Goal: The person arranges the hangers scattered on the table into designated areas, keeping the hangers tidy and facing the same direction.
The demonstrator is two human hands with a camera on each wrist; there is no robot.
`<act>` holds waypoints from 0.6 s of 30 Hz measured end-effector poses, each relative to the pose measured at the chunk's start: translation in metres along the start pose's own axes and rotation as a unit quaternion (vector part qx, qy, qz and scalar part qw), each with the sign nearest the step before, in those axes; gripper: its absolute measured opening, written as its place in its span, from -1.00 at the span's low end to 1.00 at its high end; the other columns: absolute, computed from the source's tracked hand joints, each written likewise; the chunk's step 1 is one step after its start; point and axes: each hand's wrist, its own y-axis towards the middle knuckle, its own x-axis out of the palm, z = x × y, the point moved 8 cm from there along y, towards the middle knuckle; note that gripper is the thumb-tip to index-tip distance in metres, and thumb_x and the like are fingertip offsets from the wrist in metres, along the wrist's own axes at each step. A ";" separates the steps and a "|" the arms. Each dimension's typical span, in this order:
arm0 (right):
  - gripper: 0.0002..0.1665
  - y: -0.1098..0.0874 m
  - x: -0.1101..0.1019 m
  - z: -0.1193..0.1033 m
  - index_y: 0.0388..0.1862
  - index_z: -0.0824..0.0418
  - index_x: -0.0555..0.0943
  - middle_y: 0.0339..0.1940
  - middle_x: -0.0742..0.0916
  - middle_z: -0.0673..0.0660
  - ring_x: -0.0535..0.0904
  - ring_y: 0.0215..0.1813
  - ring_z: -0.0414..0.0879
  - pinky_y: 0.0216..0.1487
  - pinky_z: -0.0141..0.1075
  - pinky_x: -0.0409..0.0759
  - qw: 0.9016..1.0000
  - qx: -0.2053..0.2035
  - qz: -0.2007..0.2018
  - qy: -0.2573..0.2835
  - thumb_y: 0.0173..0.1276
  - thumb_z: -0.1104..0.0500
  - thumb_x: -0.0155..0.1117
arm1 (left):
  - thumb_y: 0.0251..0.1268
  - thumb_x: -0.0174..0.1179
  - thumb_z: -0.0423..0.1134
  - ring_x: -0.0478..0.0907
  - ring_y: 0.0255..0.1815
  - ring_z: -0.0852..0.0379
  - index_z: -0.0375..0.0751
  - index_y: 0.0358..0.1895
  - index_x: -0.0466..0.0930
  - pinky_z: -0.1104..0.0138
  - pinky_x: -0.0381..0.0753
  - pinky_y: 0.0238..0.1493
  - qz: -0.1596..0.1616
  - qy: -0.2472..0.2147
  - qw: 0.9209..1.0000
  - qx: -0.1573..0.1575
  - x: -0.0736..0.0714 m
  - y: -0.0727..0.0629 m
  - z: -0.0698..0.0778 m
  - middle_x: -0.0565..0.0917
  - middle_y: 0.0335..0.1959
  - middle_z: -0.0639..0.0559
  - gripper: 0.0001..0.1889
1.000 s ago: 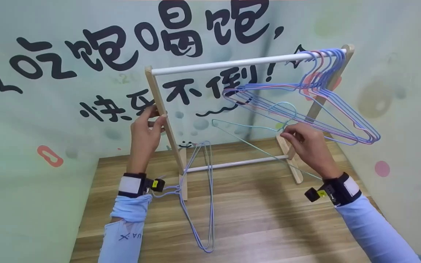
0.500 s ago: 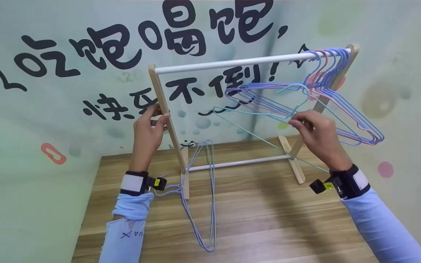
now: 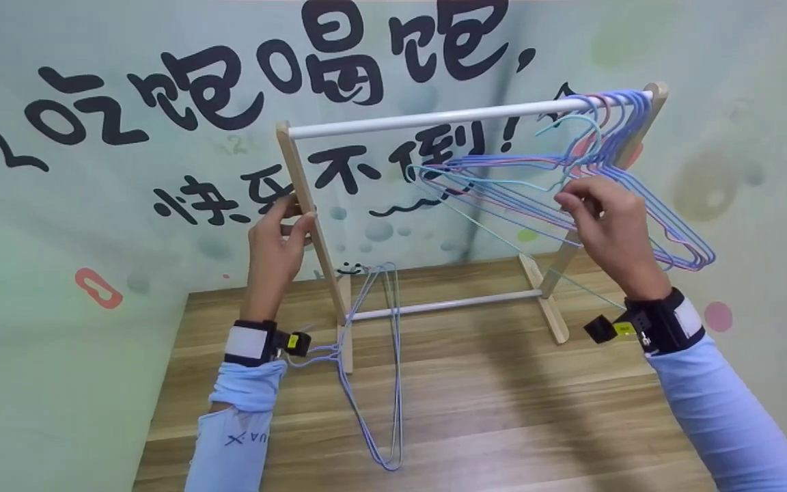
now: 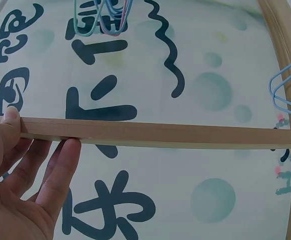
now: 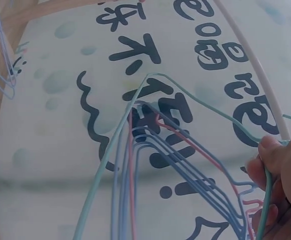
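Note:
My right hand [image 3: 609, 215] pinches a teal wire hanger [image 3: 574, 116] just below its neck. The hanger's hook points left and its top overlaps the rail's lower edge in the head view; its long lower wire slants down behind my wrist. Several blue hangers [image 3: 629, 113] and a pink one hang at the right end of the white rail [image 3: 421, 119], behind the teal one. My left hand [image 3: 277, 242] grips the rack's left wooden post [image 3: 296, 167] at mid-height, thumb on one side and fingers on the other, as the left wrist view shows.
A few more wire hangers [image 3: 398, 369] lean at the rack's lower left, crossing the lower white bar [image 3: 462, 303], with their hooks toward my left wrist. The rack's wooden feet stand on a wood-grain surface [image 3: 489, 424]. A pale wall with black lettering [image 3: 216, 92] rises close behind.
My right hand has lifted the teal hanger up and to the right, bringing its hook from well below the rail close to it. My left hand keeps its grip on the post.

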 end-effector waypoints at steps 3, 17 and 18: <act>-0.95 0.006 -0.003 -0.001 -0.21 0.39 0.71 -0.41 0.70 0.15 0.37 -0.45 -0.15 -0.44 -0.45 0.26 1.000 -0.001 0.006 -0.005 0.38 0.41 0.36 | 0.53 0.18 -0.14 0.69 -0.14 0.02 -0.31 0.32 0.50 0.33 0.73 -0.10 0.001 -0.004 1.000 0.004 0.000 0.000 0.001 0.64 0.07 -0.17 -0.56; -0.88 0.021 -0.013 0.007 -0.17 0.44 0.70 -0.38 0.72 0.20 0.41 -0.48 -0.22 -0.48 -0.48 0.26 0.998 0.048 0.027 -0.011 0.46 0.35 0.31 | 0.52 0.18 -0.15 0.68 -0.11 0.03 -0.31 0.33 0.50 0.35 0.72 -0.09 0.004 -0.002 1.000 0.014 0.000 0.001 0.001 0.65 0.06 -0.16 -0.55; -0.88 0.022 -0.013 0.008 -0.17 0.44 0.70 -0.39 0.72 0.20 0.40 -0.48 -0.21 -0.48 -0.47 0.25 0.998 0.057 0.030 -0.010 0.46 0.35 0.31 | 0.52 0.18 -0.15 0.68 -0.10 0.03 -0.31 0.33 0.50 0.35 0.72 -0.09 0.005 0.000 1.000 0.015 -0.001 0.001 0.001 0.65 0.06 -0.16 -0.56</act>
